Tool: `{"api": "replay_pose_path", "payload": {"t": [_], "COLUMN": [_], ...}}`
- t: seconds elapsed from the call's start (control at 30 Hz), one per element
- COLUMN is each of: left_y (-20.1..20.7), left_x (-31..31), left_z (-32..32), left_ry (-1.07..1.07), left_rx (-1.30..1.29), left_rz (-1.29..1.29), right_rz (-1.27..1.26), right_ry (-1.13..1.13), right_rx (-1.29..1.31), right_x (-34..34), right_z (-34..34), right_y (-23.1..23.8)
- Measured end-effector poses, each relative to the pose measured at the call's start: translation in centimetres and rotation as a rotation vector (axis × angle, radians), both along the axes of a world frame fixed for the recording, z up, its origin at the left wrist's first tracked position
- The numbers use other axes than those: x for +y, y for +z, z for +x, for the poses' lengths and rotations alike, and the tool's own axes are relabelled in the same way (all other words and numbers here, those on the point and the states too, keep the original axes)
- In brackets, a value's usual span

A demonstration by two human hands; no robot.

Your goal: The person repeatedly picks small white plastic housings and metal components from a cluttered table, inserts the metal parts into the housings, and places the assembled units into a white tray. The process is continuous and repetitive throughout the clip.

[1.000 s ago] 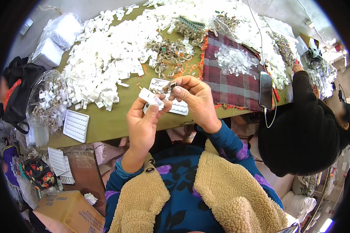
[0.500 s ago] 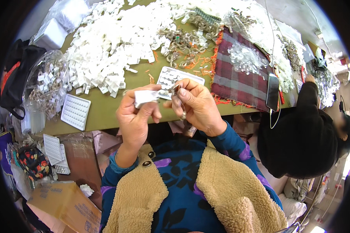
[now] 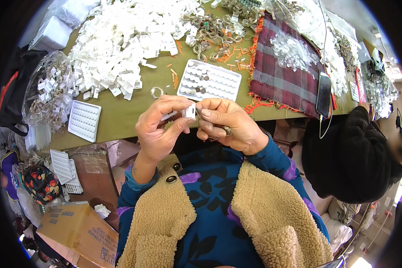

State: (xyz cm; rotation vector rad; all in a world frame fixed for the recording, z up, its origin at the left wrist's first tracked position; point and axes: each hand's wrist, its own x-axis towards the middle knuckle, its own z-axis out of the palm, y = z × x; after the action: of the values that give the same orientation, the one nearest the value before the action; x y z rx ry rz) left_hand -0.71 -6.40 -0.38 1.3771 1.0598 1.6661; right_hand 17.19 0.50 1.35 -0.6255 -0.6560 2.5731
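My left hand (image 3: pixel 156 131) pinches a small white plastic case (image 3: pixel 190 111) between thumb and fingers, above the table's near edge. Close against it on the right, the thumb and fingertips of my right hand (image 3: pixel 236 123) are pressed together. What they pinch is mostly hidden and too small to name. A ring-like metallic band (image 3: pixel 228 130) shows at my right fingers. Just beyond my hands lies a white dimpled tray (image 3: pixel 225 81), with several dark round pieces in its left part. A pale coiled loop (image 3: pixel 157 92) rests on the table by my left fingers.
A large heap of white plastic cases (image 3: pixel 116 49) covers the far left of the green table (image 3: pixel 140 107). Another dimpled tray (image 3: pixel 84 120) lies left. A plaid cloth (image 3: pixel 283 85) bears clear pieces; a phone (image 3: pixel 324 94) is beside it. Someone in black (image 3: pixel 348 156) sits at right.
My hands have come together, bringing the white case up to my right fingertips. The dangling brownish thing at my right hand is now mostly hidden. The view has shifted slightly.
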Motion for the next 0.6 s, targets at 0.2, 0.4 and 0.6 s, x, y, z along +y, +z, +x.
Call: {"api": "replay_pose_path", "payload": {"t": [0.2, 0.4, 0.6], "left_y": [-0.7, -1.1, -1.5], "left_x": [-0.4, -0.8, -1.0], "left_z": [1.4, 2.0, 1.9], "left_ry": [-0.012, -0.060, -0.071], "left_rx": [-0.482, -0.700, -0.720], "left_rz": [-0.194, -0.275, -0.298], "right_rz": [0.337, 0.375, 0.699], "right_ry": [-0.156, -0.190, -0.204], "right_rx": [-0.192, -0.094, -0.352], "right_x": [-0.2, -0.5, -1.4], "right_z": [0.3, 0.1, -0.8], "right_y": [0.4, 1.6, 2.2]}}
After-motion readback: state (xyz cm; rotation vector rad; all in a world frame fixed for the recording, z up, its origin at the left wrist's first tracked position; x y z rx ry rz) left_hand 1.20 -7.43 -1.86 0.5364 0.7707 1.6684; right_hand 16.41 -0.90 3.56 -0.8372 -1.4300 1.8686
